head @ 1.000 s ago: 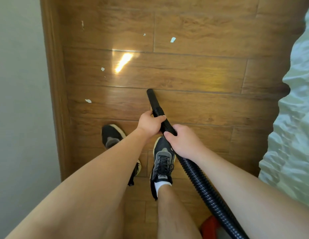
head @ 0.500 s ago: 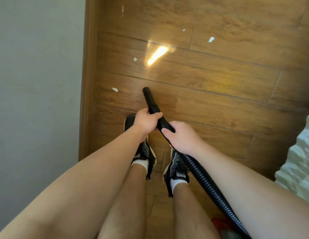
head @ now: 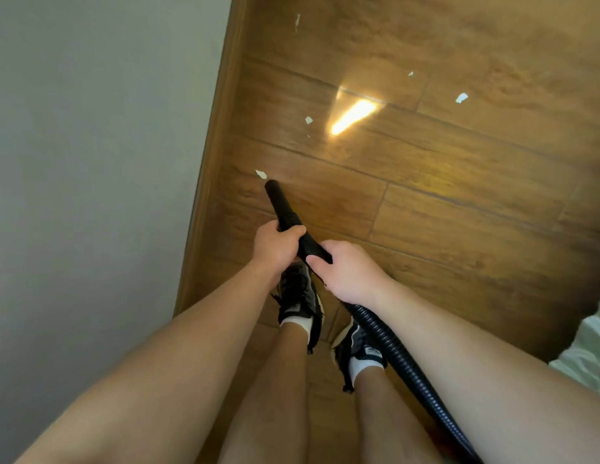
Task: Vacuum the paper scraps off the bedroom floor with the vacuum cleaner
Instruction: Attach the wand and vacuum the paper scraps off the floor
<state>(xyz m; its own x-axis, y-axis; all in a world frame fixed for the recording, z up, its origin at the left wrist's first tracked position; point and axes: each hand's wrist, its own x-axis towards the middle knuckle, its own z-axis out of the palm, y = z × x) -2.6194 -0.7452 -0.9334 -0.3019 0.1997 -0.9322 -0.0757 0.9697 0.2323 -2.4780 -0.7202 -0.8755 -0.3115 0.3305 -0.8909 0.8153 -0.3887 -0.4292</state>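
I hold a black ribbed vacuum hose [head: 397, 351] with both hands. My left hand [head: 275, 246] grips it where the smooth nozzle [head: 280, 204] begins; my right hand [head: 349, 272] grips it just behind. The nozzle tip sits right beside a white paper scrap [head: 260, 174] on the wooden floor [head: 459, 202]. More scraps lie farther off: one small scrap [head: 308, 120], a larger scrap [head: 461, 97], a tiny scrap [head: 410, 74] and a thin scrap [head: 297, 22] near the top.
A grey wall [head: 91, 162] with a wooden skirting board [head: 211, 162] runs along the left. White bedding [head: 586, 356] shows at the right edge. My two feet in dark shoes [head: 298, 296] stand under my hands. A bright light reflection [head: 352, 115] glares on the floor.
The view has swung left toward the wall. The nozzle tip has moved left up to the scrap near the skirting board. My feet have stepped closer together.
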